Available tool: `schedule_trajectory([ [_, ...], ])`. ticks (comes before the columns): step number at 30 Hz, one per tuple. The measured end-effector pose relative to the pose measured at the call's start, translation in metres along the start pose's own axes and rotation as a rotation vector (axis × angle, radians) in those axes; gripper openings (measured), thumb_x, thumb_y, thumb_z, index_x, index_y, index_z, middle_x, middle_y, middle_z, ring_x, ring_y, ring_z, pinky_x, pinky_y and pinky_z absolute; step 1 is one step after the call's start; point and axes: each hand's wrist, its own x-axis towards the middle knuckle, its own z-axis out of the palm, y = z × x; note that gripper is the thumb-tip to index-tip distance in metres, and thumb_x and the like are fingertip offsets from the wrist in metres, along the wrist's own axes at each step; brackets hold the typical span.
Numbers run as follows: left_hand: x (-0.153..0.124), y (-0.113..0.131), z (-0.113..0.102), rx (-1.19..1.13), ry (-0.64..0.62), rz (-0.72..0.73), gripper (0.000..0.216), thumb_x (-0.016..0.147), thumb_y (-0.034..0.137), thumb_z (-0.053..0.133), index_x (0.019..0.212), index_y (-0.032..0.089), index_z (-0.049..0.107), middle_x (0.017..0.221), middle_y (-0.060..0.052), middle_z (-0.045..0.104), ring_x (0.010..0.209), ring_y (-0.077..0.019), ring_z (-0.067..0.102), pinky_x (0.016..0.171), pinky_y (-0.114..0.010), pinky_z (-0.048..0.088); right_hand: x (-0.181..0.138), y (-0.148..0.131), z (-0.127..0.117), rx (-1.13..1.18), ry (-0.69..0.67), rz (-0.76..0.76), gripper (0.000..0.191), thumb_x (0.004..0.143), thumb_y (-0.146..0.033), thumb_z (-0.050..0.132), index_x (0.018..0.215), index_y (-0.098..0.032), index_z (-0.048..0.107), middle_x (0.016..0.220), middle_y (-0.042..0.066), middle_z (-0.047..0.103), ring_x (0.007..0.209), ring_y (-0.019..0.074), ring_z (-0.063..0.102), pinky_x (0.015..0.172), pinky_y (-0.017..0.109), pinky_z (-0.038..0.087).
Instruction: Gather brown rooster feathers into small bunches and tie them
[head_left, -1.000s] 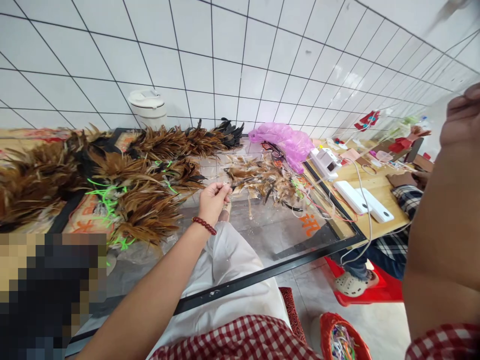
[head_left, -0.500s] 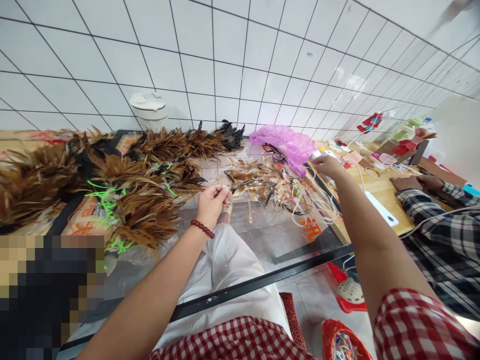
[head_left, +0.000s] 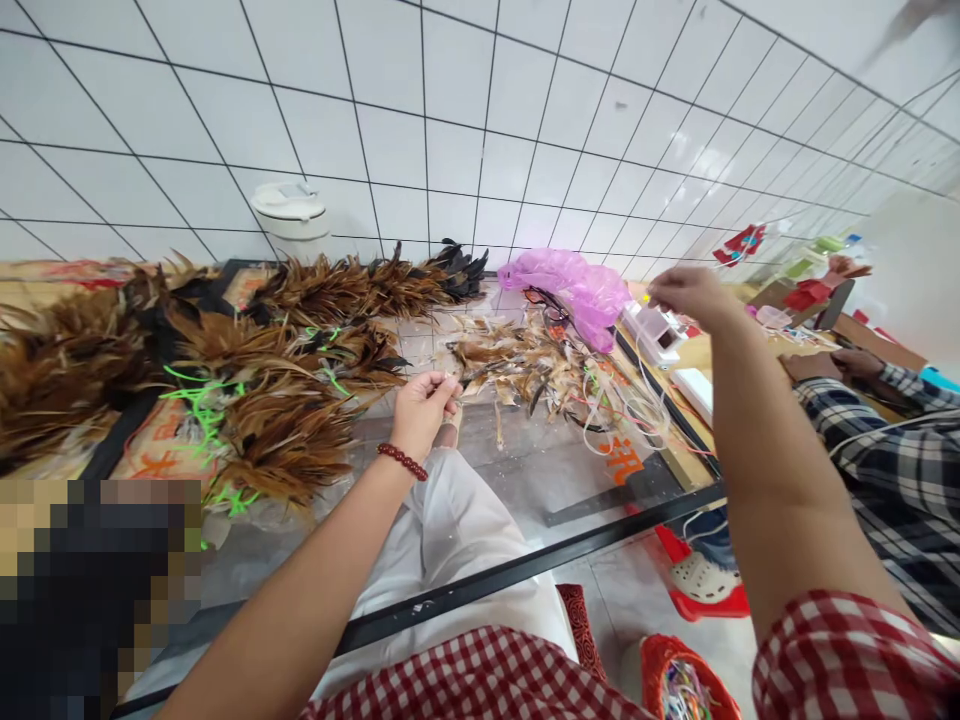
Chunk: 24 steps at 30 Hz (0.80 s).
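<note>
So the left hand [head_left: 425, 410] had thumb and forefinger pinched tight at the tips, other fingers curled in behind, and whatever was in that pinch was too tiny for me to make out. It sat over the glass tabletop [head_left: 517, 490], right at the near-left edge of the loose feathers [head_left: 517, 362], with the bundled brown feathers [head_left: 289, 440] and their green ties [head_left: 196, 405] off to its left. The right hand [head_left: 690, 292] was up over the white box [head_left: 660, 335], just right of the pink plastic bag [head_left: 566, 290], fingers bent in, and I honestly couldn't tell if they had hold of anything. Imo the trick there was a light but firm pinch, tips only, with the left wrist low and steady so the feathers didn't scatter, while the right arm swung slow and stayed clear of that plaid sleeve [head_left: 832, 400] beside it
</note>
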Motion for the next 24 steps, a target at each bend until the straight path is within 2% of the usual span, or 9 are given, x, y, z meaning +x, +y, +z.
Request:
schedule_trajectory([
  [2, 0.000, 0.000, 0.000, 0.009, 0.004, -0.008, 0.027, 0.062, 0.034, 0.076, 0.070, 0.014, 0.060, 0.063, 0.000, 0.065, 0.043, -0.0055, 0.049, 0.042, -0.018, 0.036, -0.016, -0.012, -0.035, 0.209, 0.167, -0.067, 0.011, 0.087, -0.021, 0.058, 0.090, -0.011, 0.063, 0.072, 0.003, 0.065, 0.054, 0.0050, 0.049, 0.060, 0.026, 0.042],
  [5, 0.001, -0.001, 0.000, 0.015, 0.012, -0.007, 0.024, 0.063, 0.031, 0.075, 0.071, 0.014, 0.060, 0.063, 0.000, 0.064, 0.043, -0.0058, 0.049, 0.042, -0.018, 0.036, -0.044, -0.031, -0.078, 0.425, 0.433, -0.282, 0.010, 0.085, -0.020, 0.062, 0.084, -0.011, 0.065, 0.062, 0.000, 0.059, 0.049, 0.0036, 0.046, 0.054, 0.025, 0.037],
  [7, 0.000, -0.001, 0.000, 0.014, 0.009, -0.006, 0.021, 0.064, 0.029, 0.073, 0.070, 0.014, 0.059, 0.063, 0.000, 0.065, 0.043, -0.0058, 0.049, 0.041, -0.018, 0.036, -0.062, -0.041, -0.097, 0.518, 0.564, -0.405, 0.010, 0.085, -0.019, 0.060, 0.083, -0.012, 0.067, 0.063, 0.001, 0.058, 0.049, 0.0051, 0.048, 0.051, 0.026, 0.034],
  [9, 0.000, 0.000, 0.001, 0.012, 0.004, -0.007, 0.019, 0.065, 0.028, 0.071, 0.069, 0.014, 0.059, 0.062, 0.000, 0.065, 0.043, -0.0057, 0.048, 0.041, -0.018, 0.035, -0.080, -0.047, -0.107, 0.566, 0.612, -0.451, 0.011, 0.085, -0.020, 0.060, 0.082, -0.015, 0.069, 0.060, 0.001, 0.054, 0.049, 0.0070, 0.049, 0.049, 0.027, 0.031],
  [12, -0.001, 0.001, 0.001, 0.017, 0.000, 0.003, 0.017, 0.065, 0.027, 0.070, 0.069, 0.014, 0.059, 0.062, 0.000, 0.065, 0.043, -0.0057, 0.048, 0.041, -0.018, 0.035, -0.099, -0.047, -0.106, 0.439, 0.505, -0.353, 0.009, 0.082, -0.023, 0.066, 0.083, -0.017, 0.072, 0.062, 0.001, 0.055, 0.051, 0.0071, 0.047, 0.054, 0.030, 0.033],
  [16, 0.000, 0.001, 0.001, 0.021, -0.011, 0.028, 0.017, 0.064, 0.027, 0.070, 0.068, 0.014, 0.059, 0.062, -0.001, 0.064, 0.043, -0.0058, 0.049, 0.042, -0.018, 0.036, -0.106, -0.035, -0.082, 0.278, 0.269, -0.218, 0.013, 0.077, -0.029, 0.072, 0.079, -0.017, 0.070, 0.062, 0.000, 0.056, 0.056, 0.0081, 0.045, 0.059, 0.032, 0.036],
  [21, 0.001, 0.000, 0.000, 0.011, -0.001, 0.013, 0.018, 0.064, 0.026, 0.071, 0.068, 0.014, 0.058, 0.062, -0.001, 0.065, 0.043, -0.0061, 0.049, 0.042, -0.018, 0.036, -0.101, -0.020, -0.053, 0.210, -0.073, -0.250, 0.026, 0.074, -0.043, 0.072, 0.079, -0.018, 0.068, 0.070, 0.002, 0.062, 0.067, 0.0130, 0.052, 0.064, 0.030, 0.040],
  [24, 0.001, 0.000, 0.000, 0.012, -0.004, 0.014, 0.018, 0.064, 0.026, 0.071, 0.068, 0.014, 0.058, 0.062, -0.001, 0.065, 0.043, -0.0061, 0.049, 0.042, -0.018, 0.036, -0.103, -0.016, -0.042, 0.129, -0.214, -0.294, 0.033, 0.074, -0.053, 0.068, 0.078, -0.020, 0.068, 0.068, 0.001, 0.061, 0.065, 0.0133, 0.052, 0.062, 0.029, 0.041],
])
